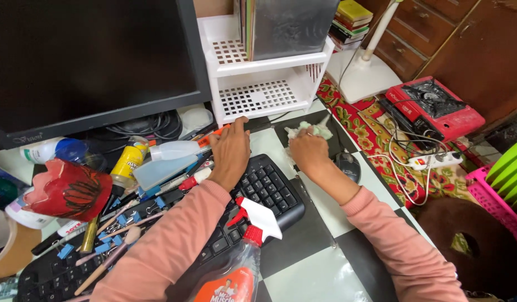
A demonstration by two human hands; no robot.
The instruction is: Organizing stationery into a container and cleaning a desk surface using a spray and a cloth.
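My right hand (308, 151) presses a crumpled pale green and white cloth (311, 130) against the black-and-white checkered desk top (314, 223), just right of a black keyboard (258, 193). My left hand (230, 154) lies flat on the keyboard's far edge, fingers reaching toward a white bottle with an orange tip (183, 149). Both arms wear pink sleeves. A spray bottle with a red-and-white trigger (253, 223) stands near my left elbow. A black mouse (348, 165) sits right of my right wrist.
A dark monitor (90, 61) fills the upper left. A white slotted shelf rack (264, 72) stands behind the hands. Pens, blue clips, a yellow bottle (126, 165) and a red flower-shaped holder (68, 190) clutter the left. A red stove (435, 106), power strip (435, 161) and pink basket (493, 196) lie right.
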